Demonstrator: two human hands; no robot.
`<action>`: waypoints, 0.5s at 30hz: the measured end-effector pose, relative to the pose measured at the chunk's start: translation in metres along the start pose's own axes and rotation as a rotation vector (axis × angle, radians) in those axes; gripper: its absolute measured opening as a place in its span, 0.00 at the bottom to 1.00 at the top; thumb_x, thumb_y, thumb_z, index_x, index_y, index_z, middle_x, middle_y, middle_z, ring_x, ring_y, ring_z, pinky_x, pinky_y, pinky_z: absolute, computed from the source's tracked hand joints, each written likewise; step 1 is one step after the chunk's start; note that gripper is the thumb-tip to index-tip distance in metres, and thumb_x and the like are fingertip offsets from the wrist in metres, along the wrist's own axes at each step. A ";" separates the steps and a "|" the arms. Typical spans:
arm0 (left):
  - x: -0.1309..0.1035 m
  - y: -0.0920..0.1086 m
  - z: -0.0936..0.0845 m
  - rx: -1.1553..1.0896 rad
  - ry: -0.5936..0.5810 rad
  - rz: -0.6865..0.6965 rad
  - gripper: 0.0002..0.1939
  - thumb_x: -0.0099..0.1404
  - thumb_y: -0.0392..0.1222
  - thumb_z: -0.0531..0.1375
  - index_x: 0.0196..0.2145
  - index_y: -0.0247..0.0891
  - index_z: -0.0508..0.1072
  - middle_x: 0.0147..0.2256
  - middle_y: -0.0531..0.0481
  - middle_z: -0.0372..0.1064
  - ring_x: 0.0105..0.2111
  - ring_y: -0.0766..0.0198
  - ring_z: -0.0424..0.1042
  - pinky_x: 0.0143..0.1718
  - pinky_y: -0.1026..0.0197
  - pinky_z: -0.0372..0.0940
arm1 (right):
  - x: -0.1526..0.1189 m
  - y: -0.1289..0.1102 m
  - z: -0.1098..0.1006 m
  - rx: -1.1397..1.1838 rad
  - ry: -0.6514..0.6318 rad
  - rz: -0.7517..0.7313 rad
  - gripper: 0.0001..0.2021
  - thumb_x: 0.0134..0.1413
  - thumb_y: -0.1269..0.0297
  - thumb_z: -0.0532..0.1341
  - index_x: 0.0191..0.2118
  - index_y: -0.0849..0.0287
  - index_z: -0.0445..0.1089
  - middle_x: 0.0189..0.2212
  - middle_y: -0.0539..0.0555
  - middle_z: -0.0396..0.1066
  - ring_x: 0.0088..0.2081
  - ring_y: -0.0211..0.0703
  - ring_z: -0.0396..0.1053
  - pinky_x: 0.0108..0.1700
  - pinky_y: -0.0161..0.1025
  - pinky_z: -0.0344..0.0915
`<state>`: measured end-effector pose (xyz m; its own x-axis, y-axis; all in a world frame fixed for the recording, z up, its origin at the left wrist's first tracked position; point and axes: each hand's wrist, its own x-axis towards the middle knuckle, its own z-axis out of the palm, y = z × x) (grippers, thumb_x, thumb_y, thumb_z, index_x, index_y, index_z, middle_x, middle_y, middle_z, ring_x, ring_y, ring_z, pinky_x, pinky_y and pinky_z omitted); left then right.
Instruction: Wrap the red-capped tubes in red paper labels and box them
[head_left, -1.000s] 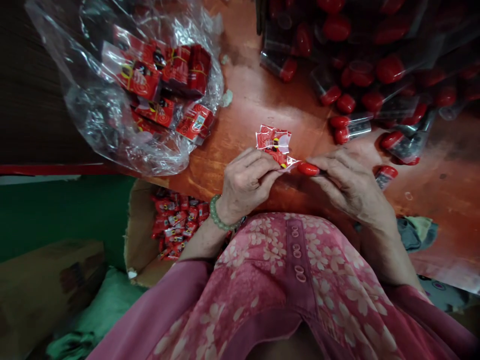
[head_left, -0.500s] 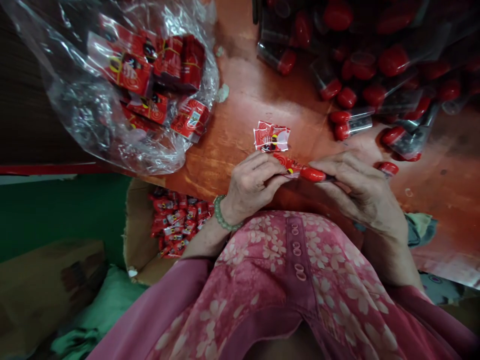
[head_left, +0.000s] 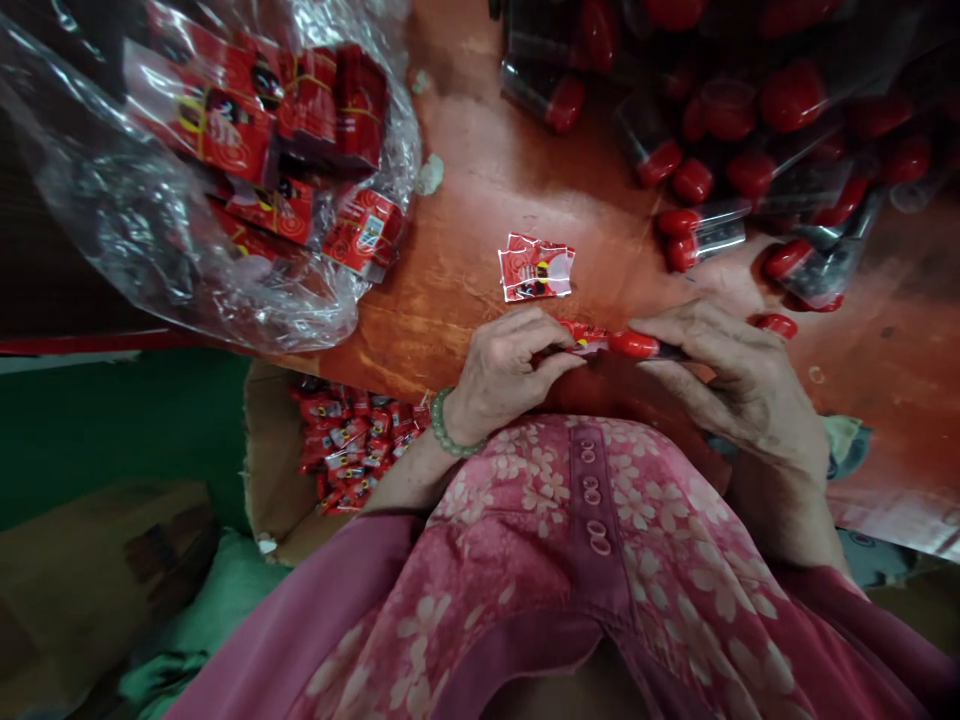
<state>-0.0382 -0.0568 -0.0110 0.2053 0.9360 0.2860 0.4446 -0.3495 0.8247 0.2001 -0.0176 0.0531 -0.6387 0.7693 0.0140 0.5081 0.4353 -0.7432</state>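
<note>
Red-capped tube point(head_left: 636, 345) is pinched in right hand point(head_left: 739, 385), turned toward left hand point(head_left: 511, 365) pinching red wrapper point(head_left: 589, 334).

- Plastic bag point(head_left: 146, 245) ran off top and left edges
- Container pile point(head_left: 793, 97) was cut by top and right edges, back too dark
- Held wrapper point(head_left: 590, 338): end was under left hand point(head_left: 510, 365), print too small
- Held container point(head_left: 634, 345): body was mostly behind right hand point(head_left: 731, 375)
</note>
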 end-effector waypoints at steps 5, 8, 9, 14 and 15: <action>0.000 -0.001 0.003 -0.043 -0.031 -0.032 0.07 0.66 0.42 0.68 0.34 0.36 0.78 0.32 0.50 0.79 0.31 0.67 0.76 0.35 0.64 0.70 | -0.001 0.004 0.004 -0.056 -0.087 0.032 0.12 0.69 0.63 0.60 0.55 0.54 0.73 0.44 0.56 0.76 0.44 0.47 0.77 0.48 0.44 0.74; -0.001 -0.001 0.005 -0.052 -0.049 -0.028 0.06 0.68 0.41 0.66 0.34 0.36 0.79 0.32 0.50 0.79 0.32 0.67 0.77 0.36 0.64 0.71 | -0.001 0.006 0.005 -0.100 -0.172 0.066 0.13 0.71 0.60 0.57 0.55 0.54 0.73 0.44 0.57 0.76 0.42 0.48 0.76 0.47 0.46 0.74; -0.001 -0.002 0.006 -0.051 -0.060 -0.030 0.06 0.68 0.40 0.66 0.34 0.36 0.78 0.32 0.49 0.79 0.32 0.67 0.77 0.36 0.64 0.71 | -0.001 0.006 0.006 -0.118 -0.205 0.077 0.14 0.72 0.60 0.56 0.55 0.55 0.73 0.43 0.57 0.76 0.42 0.49 0.76 0.47 0.46 0.74; -0.003 -0.006 0.009 0.032 -0.095 0.020 0.07 0.69 0.39 0.65 0.33 0.34 0.77 0.31 0.48 0.77 0.31 0.66 0.75 0.35 0.63 0.70 | 0.000 0.007 0.011 -0.184 -0.290 0.109 0.16 0.71 0.61 0.55 0.58 0.56 0.72 0.43 0.59 0.77 0.42 0.50 0.76 0.46 0.48 0.74; -0.003 -0.007 0.010 0.045 -0.093 0.040 0.07 0.69 0.39 0.65 0.33 0.34 0.77 0.30 0.48 0.76 0.31 0.66 0.74 0.35 0.63 0.69 | 0.000 0.008 0.012 -0.184 -0.284 0.111 0.16 0.71 0.62 0.55 0.59 0.56 0.71 0.44 0.59 0.77 0.42 0.50 0.76 0.46 0.48 0.74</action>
<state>-0.0331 -0.0575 -0.0222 0.3029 0.9141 0.2695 0.4727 -0.3897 0.7904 0.1969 -0.0194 0.0394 -0.6956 0.6674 -0.2659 0.6628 0.4533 -0.5960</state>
